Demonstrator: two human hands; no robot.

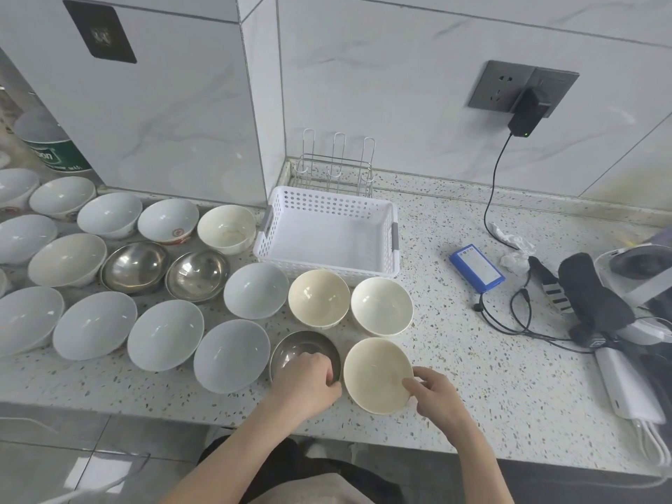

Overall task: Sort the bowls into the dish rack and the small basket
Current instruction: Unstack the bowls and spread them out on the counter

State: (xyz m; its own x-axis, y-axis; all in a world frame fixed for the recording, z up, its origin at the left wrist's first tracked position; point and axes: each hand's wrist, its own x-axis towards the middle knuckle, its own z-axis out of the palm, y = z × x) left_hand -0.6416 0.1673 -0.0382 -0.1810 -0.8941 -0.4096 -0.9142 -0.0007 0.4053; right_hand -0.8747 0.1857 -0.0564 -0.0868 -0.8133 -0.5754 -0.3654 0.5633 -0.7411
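Several bowls stand upright on the speckled counter [491, 376]: white, cream and steel ones. My left hand [305, 383] grips the near rim of a steel bowl [302, 352] at the front. My right hand [432, 392] pinches the right rim of a cream bowl [374, 374] beside it. Both bowls rest on the counter. The white perforated basket [327, 234] sits behind them with nothing in it. The wire dish rack [336, 165] stands behind the basket in the wall corner, also holding nothing.
Two cream bowls [318, 298] [381, 307] stand between my hands and the basket. A blue battery pack [477, 267], cables, a black sock-like cloth [592, 296] and white devices crowd the right side. A charger [525, 114] hangs from the wall socket.
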